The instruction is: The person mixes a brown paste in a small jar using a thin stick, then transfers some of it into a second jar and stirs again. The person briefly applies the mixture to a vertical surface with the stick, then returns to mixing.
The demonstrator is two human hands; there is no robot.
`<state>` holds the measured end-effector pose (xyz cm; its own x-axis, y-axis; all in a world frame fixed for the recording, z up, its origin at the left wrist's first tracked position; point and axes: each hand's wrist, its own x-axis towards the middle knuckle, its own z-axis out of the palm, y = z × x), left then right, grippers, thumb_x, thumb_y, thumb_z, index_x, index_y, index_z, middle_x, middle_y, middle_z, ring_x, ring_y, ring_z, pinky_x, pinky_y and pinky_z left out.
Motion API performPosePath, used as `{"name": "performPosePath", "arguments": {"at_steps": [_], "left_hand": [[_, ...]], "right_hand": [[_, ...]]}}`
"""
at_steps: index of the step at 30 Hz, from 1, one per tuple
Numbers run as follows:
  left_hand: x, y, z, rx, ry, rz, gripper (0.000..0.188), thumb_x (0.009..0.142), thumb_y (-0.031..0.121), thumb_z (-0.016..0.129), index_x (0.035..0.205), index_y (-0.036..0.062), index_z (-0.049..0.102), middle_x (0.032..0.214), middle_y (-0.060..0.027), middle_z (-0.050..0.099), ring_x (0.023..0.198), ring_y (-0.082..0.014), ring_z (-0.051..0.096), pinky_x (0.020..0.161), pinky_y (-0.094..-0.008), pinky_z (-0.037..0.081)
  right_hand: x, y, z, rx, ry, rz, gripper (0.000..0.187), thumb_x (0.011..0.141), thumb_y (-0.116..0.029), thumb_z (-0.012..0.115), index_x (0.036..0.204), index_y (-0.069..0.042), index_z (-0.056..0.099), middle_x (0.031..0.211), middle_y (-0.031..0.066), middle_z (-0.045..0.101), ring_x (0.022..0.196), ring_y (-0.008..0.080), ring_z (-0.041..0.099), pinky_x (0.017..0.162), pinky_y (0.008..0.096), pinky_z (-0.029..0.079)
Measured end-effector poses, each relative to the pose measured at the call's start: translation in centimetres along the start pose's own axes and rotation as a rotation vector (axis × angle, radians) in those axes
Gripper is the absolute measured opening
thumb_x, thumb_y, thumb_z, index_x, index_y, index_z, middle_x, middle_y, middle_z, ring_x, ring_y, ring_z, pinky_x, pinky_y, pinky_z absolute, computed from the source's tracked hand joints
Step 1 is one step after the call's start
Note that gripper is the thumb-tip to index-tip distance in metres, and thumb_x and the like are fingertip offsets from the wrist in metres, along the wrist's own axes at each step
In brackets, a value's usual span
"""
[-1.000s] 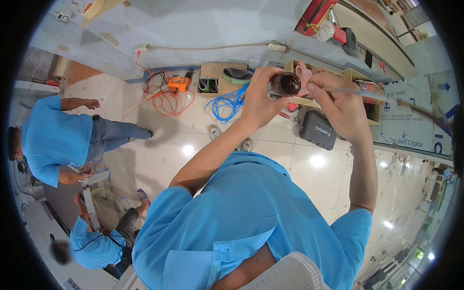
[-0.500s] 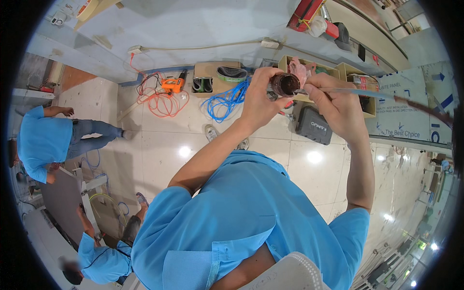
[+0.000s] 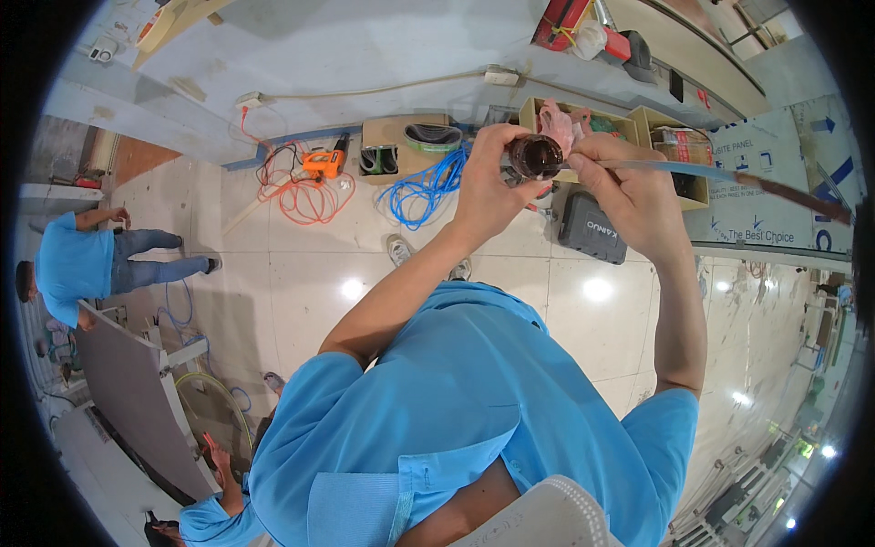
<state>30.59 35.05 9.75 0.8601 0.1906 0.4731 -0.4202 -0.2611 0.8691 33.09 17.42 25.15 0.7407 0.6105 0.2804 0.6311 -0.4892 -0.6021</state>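
Note:
Raised in front of my chest, my left hand (image 3: 492, 182) wraps round a small dark brown jar (image 3: 536, 157). The jar's open mouth is tilted toward the right, and its inside looks dark and glossy. Close beside that mouth, my right hand (image 3: 631, 187) pinches a long, thin, flat strip (image 3: 679, 168) near one end. The strip runs off to the right, greyish silver at first and reddish brown toward its far end. Whether the pinched end touches the jar's rim cannot be made out.
On the floor ahead lie an orange power tool (image 3: 324, 163), a blue coiled hose (image 3: 425, 189), a cardboard box (image 3: 410, 162) and a black tool case (image 3: 591, 228). Shallow bins (image 3: 670, 123) stand behind. To the left, two people (image 3: 77, 264) in blue shirts stand by a grey panel (image 3: 137, 392).
The strip's pinched end has drawn back slightly from the jar's mouth, and its far end has swung. My left hand keeps its hold. At left, both people have shifted.

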Motion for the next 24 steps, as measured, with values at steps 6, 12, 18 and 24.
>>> {"name": "performPosePath", "arguments": {"at_steps": [6, 12, 18, 24], "left_hand": [[-0.28, 0.19, 0.02, 0.017, -0.005, -0.016, 0.066, 0.073, 0.002, 0.093, 0.13, 0.005, 0.06, 0.122, -0.0108, 0.061, 0.109, -0.0247, 0.066, 0.096, -0.0367, 0.054], [-0.45, 0.19, 0.03, -0.007, 0.001, -0.023, 0.065, 0.073, 0.002, 0.092, 0.13, 0.0044, 0.06, 0.122, -0.0111, 0.061, 0.11, -0.0248, 0.066, 0.099, -0.0367, 0.054], [-0.77, 0.28, 0.15, 0.01, -0.001, -0.036, 0.065, 0.073, 0.002, 0.093, 0.129, 0.0038, 0.06, 0.123, -0.0113, 0.061, 0.111, -0.0246, 0.066, 0.099, -0.0366, 0.055], [-0.94, 0.22, 0.2, 0.003, 0.0, -0.029, 0.065, 0.073, 0.003, 0.093, 0.129, 0.0038, 0.06, 0.124, -0.0116, 0.061, 0.11, -0.0245, 0.066, 0.099, -0.0365, 0.054]], "right_hand": [[-0.14, 0.02, 0.07, 0.002, 0.017, -0.018, 0.017, 0.101, -0.009, 0.067, 0.096, 0.007, 0.069, 0.094, 0.0147, 0.072, 0.082, 0.0376, 0.067, 0.082, 0.0396, 0.055], [-0.32, -0.18, 0.25, -0.004, 0.04, -0.018, 0.017, 0.101, -0.008, 0.066, 0.097, 0.008, 0.069, 0.095, 0.0162, 0.072, 0.082, 0.0378, 0.067, 0.08, 0.0392, 0.055], [-0.35, -0.19, 0.21, -0.037, 0.021, -0.004, 0.012, 0.101, -0.008, 0.066, 0.101, 0.004, 0.071, 0.095, 0.016, 0.072, 0.082, 0.0367, 0.068, 0.077, 0.0395, 0.054], [-0.5, -0.42, 0.29, -0.034, 0.027, -0.067, 0.012, 0.1, -0.009, 0.067, 0.104, 0.001, 0.071, 0.09, 0.0162, 0.07, 0.079, 0.036, 0.067, 0.072, 0.0399, 0.053]]}}
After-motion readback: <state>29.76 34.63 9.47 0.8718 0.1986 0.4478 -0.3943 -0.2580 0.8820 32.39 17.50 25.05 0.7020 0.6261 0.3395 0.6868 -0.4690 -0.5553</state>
